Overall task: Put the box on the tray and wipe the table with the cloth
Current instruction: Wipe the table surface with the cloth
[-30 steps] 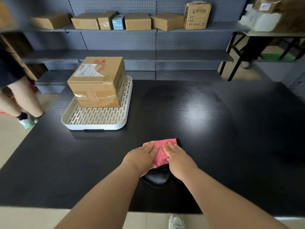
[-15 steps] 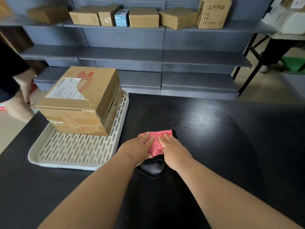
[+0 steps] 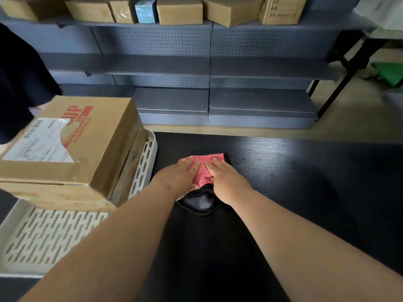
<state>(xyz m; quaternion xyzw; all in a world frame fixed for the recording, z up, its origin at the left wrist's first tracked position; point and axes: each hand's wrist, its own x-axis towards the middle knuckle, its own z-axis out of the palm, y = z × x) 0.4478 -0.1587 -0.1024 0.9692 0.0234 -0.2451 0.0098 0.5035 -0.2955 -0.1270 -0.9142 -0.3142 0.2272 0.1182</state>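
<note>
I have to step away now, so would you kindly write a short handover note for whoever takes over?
Left hand and right hand: both flat, palms down on the pink and black cloth, side by side.
The cloth lies on the black wooden table, just right of the white slotted tray.
Done: the brown cardboard box sits on the tray.
Left: wiping the table.

A black wood-grain bench point(image 3: 305, 171) carries a white slotted plastic tray point(image 3: 43, 240) at its left edge and a pink-and-black folded cloth point(image 3: 204, 171) near the middle of its far edge.
</note>
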